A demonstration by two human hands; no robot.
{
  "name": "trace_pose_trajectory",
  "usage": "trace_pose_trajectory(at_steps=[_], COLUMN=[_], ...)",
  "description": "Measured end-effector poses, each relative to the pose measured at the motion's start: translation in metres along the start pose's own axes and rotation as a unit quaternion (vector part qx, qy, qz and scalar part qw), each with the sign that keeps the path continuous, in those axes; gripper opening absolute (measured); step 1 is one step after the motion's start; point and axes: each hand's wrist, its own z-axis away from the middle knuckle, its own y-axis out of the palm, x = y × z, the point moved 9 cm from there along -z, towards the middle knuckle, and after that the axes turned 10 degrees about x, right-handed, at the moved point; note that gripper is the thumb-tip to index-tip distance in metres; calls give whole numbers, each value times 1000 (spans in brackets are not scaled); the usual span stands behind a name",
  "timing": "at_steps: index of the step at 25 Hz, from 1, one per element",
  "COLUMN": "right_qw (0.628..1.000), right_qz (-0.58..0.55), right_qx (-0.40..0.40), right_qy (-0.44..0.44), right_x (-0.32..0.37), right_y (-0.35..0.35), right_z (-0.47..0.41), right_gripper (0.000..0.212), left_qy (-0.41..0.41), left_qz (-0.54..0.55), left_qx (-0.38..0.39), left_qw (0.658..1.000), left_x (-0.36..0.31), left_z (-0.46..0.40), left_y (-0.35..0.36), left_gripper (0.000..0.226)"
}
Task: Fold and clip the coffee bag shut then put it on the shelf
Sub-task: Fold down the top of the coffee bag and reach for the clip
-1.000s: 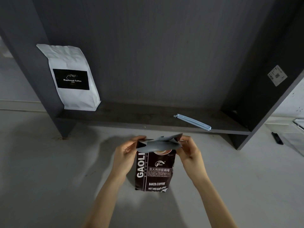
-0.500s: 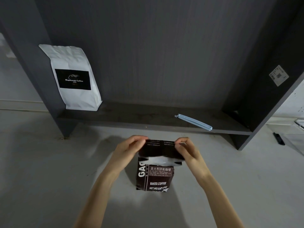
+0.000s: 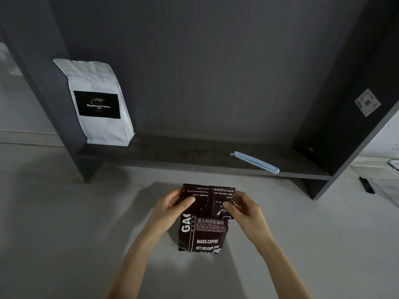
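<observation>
Meanwhile both hands' fingers (image 3: 187,200) pinch the folded coffee bag (image 3: 205,225); clip (image 3: 254,162) lies on shelf (image 3: 183,157)

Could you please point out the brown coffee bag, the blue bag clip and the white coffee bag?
brown coffee bag (image 3: 206,234): head view, printed front panel.
blue bag clip (image 3: 254,162): head view, mid-length.
white coffee bag (image 3: 97,83): head view, upper front.

Dark grey shelf (image 3: 194,156), open-fronted, standing on pale floor (image 3: 64,223). White coffee bag (image 3: 99,104) upright at shelf's left end, against side panel. Light blue clip (image 3: 254,162) lies flat nr the front edge, right of centre, angled, well apart from white bag.
</observation>
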Motion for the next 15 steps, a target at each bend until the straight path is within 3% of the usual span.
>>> trace_pose_trajectory(at_steps=[8,13,15], right_qw=[1000,997,995], right_qz=[-22,17,24], right_qx=[10,-73,-90], right_qy=[5,12,18], right_x=[-12,-13,-16], right_y=[-1,-9,-11], right_z=[2,4,4], right_gripper=[24,4,10], left_qy=[8,17,25], left_qz=[1,13,8], left_qx=[27,0,-10], left_qw=[1000,1000,1000], left_x=[8,12,13], left_z=[3,2,2], left_y=[8,5,4], left_gripper=[23,20,20])
